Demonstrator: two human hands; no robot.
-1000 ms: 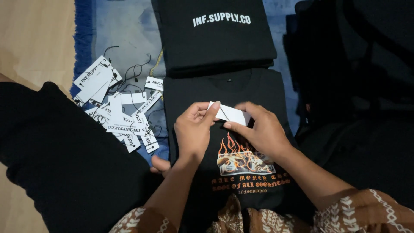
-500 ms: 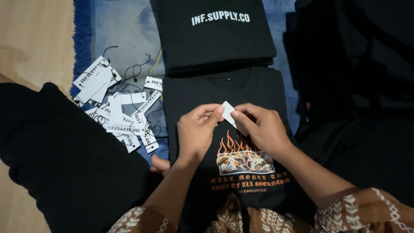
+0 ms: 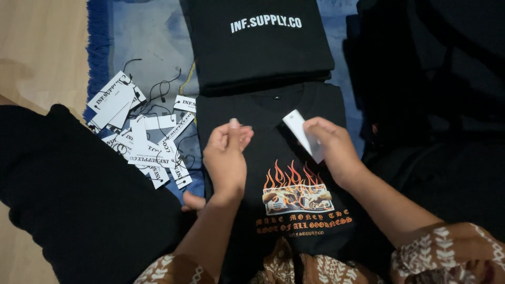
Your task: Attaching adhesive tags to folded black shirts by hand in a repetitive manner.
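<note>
One white tag [image 3: 304,134] in the right hand [image 3: 331,150]; white tags [image 3: 142,137] piled left.

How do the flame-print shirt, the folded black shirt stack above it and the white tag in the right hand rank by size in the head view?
1. flame-print shirt and folded black shirt stack: too alike to rank
2. white tag

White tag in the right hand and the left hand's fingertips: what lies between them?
In the head view, only the black printed T-shirt shows in the gap between the white tag in the right hand and the left hand; nothing else lies there.
</note>
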